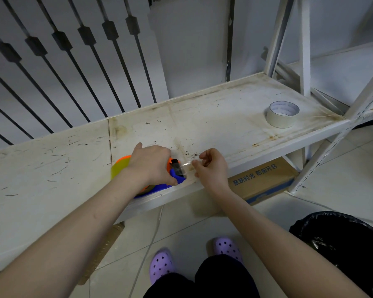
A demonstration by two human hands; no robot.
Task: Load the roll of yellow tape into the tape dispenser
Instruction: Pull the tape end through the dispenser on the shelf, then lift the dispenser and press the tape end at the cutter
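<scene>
While the person stood at a scuffed white metal shelf (202, 117), the head camera looked down on both bare forearms reaching forward. The left hand (151, 163) lay palm-down over the tape dispenser (177, 176), fingers curled around its top and thumb pressed against its blue near edge, holding it against the shelf close to the front lip. Only parts of the dispenser showed around that hand: an orange rim, a yellow-green curved panel (120, 167) to its left, a blue base and a small black piece at the front. Whether a roll of yellow tape sat inside it could not be told, as the hand covered the middle. Just right of the dispenser, the right hand (211, 166) pinched the end of a thin, clear-looking strip of tape (186, 165) between thumb and forefinger, the strip running back to the black piece. Far to the right of both hands, a pale roll of tape (282, 114) lay flat on the shelf. Below the right wrist, a cardboard box (261, 179) sat under the shelf, and purple clogs (162, 264) showed on the tiled floor.
</scene>
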